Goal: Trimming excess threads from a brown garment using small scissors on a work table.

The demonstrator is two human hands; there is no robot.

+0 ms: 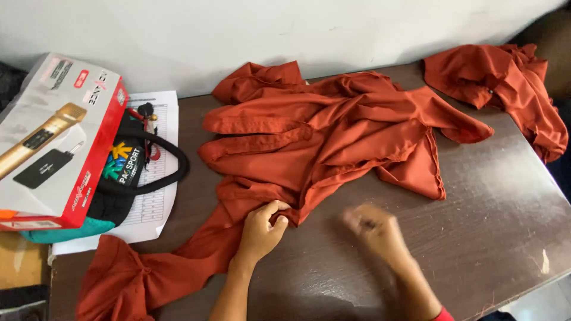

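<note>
My left hand (262, 229) pinches the lower edge of a rust-orange garment (321, 137), fingers curled shut on a fold. My right hand (372, 229) hovers blurred just beside it over the dark table (505, 202); I cannot tell how open it is. The cloth lies crumpled, still unfolded; a second orange garment (505, 77) waits at the far corner.

— What lay at the left of the dark surface (476, 226)?
— A red-and-white box (56, 142) rested on a black bag (128, 178), with a printed sheet (160, 148) beneath them.
— And far right?
— A second rust-coloured cloth (505, 77).
</note>
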